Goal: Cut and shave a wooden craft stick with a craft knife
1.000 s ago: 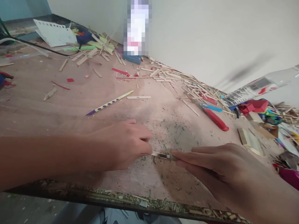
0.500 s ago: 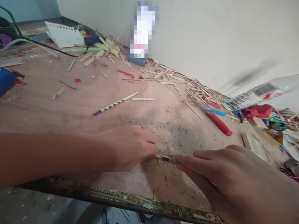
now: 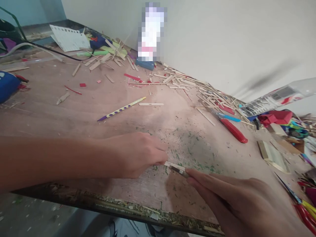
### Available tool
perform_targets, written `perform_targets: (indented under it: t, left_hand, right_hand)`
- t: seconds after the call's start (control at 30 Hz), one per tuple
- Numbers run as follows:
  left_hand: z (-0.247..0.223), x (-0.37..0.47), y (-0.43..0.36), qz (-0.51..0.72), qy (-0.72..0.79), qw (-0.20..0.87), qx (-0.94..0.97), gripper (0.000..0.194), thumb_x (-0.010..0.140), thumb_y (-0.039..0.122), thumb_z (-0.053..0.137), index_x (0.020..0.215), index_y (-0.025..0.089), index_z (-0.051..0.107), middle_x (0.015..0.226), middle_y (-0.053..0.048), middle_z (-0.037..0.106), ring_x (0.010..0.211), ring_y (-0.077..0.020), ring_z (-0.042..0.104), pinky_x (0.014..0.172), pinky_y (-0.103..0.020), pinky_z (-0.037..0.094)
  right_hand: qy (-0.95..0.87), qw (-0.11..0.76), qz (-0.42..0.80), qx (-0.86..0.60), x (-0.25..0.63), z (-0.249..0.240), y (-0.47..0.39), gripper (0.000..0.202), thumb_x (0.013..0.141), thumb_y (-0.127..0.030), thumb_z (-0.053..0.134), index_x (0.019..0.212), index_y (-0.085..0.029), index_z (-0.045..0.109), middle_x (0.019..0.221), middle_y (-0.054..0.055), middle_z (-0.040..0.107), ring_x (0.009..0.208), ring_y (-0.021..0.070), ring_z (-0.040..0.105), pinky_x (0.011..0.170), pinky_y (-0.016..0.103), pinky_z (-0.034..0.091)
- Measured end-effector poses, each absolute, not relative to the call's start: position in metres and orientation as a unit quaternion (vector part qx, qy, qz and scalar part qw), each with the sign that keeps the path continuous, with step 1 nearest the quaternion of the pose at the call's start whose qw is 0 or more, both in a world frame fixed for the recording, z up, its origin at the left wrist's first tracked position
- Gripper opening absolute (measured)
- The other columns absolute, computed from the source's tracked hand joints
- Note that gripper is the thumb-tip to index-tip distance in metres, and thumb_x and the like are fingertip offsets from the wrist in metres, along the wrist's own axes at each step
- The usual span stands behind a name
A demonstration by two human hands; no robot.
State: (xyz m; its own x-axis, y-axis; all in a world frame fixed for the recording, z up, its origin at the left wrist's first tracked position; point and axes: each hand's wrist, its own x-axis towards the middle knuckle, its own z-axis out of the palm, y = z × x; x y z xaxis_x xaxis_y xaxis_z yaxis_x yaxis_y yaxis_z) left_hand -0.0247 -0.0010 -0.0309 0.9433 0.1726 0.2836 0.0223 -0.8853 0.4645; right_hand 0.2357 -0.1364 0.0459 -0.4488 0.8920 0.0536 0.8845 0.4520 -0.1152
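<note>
My left hand [image 3: 142, 154] is closed, pressed down near the table's front edge, its fingertips pinching one end of a thin wooden craft stick [image 3: 172, 164]. The stick runs from there toward my right hand [image 3: 237, 194]. My right hand is closed too, thumb and fingers together around a slim tool with a dark, narrow blade [image 3: 176, 170]. Its blade lies along the near side of the stick, close to my left fingertips. Most of the tool is hidden inside my right hand, so its handle does not show. Green shavings [image 3: 195, 151] are scattered just beyond both hands.
A spotted pencil [image 3: 120, 109] and a loose craft stick [image 3: 151, 104] lie ahead. To the right are a red utility knife [image 3: 233, 130], scissors [image 3: 300, 207], a wood block [image 3: 273, 156] and a leaning plastic bottle [image 3: 278, 98]. Piled sticks [image 3: 207, 93] line the wall.
My right hand has shifted slightly down and tilted, so more of the blade and stick shows. The scissors at right have come into view. My left hand stays nearly in place.
</note>
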Motion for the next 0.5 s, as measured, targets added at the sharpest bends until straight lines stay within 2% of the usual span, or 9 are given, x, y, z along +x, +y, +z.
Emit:
perform_targets:
  t: [0.07, 0.17, 0.23, 0.37, 0.5]
  left_hand:
    - [-0.035, -0.025, 0.000, 0.185, 0.043, 0.238, 0.953, 0.025, 0.091, -0.003, 0.056, 0.096, 0.016, 0.071, 0.090, -0.003, 0.072, 0.082, -0.0215, 0.062, 0.076, -0.035, 0.044]
    - [-0.040, -0.025, 0.001, 0.195, 0.033, 0.241, 0.950, 0.024, 0.089, -0.002, 0.057, 0.095, 0.018, 0.069, 0.089, -0.002, 0.071, 0.077, -0.0206, 0.058, 0.073, -0.034, 0.040]
    - [-0.041, -0.025, 0.001, 0.191, 0.033, 0.241, 0.951, 0.025, 0.088, -0.002, 0.057, 0.095, 0.019, 0.069, 0.089, -0.002, 0.071, 0.076, -0.0202, 0.057, 0.073, -0.033, 0.040]
    - [-0.038, -0.026, -0.001, 0.189, 0.040, 0.233, 0.953, 0.025, 0.090, -0.003, 0.057, 0.094, 0.017, 0.070, 0.088, -0.003, 0.070, 0.078, -0.0209, 0.059, 0.073, -0.034, 0.043]
    - [-0.033, -0.025, -0.002, 0.172, 0.055, 0.228, 0.957, 0.024, 0.092, -0.003, 0.059, 0.095, 0.017, 0.072, 0.090, -0.003, 0.071, 0.084, -0.0215, 0.064, 0.077, -0.033, 0.045]
  right_hand:
    - [-0.855, 0.066, 0.036, -0.513, 0.231, 0.040, -0.140, 0.035, 0.117, -0.031, 0.049, 0.118, -0.022, 0.082, 0.103, 0.001, 0.089, 0.067, 0.0164, 0.083, 0.056, 0.023, 0.063]
    - [-0.830, 0.116, 0.055, -0.543, 0.223, 0.031, -0.143, 0.040, 0.119, -0.031, 0.044, 0.108, -0.021, 0.082, 0.077, -0.002, 0.085, 0.045, 0.0115, 0.071, 0.044, 0.022, 0.053]
    - [-0.816, 0.133, 0.069, -0.558, 0.224, 0.027, -0.146, 0.035, 0.119, -0.034, 0.048, 0.112, -0.025, 0.081, 0.074, -0.005, 0.083, 0.043, 0.0105, 0.068, 0.043, 0.021, 0.052]
    - [-0.827, 0.113, 0.093, -0.543, 0.237, 0.027, -0.151, 0.028, 0.116, -0.027, 0.053, 0.128, -0.027, 0.078, 0.102, 0.001, 0.089, 0.064, 0.0146, 0.081, 0.055, 0.022, 0.060]
    - [-0.847, 0.087, 0.054, -0.522, 0.246, 0.040, -0.147, 0.026, 0.115, -0.028, 0.054, 0.128, -0.027, 0.077, 0.106, 0.002, 0.089, 0.071, 0.0175, 0.084, 0.057, 0.024, 0.064]
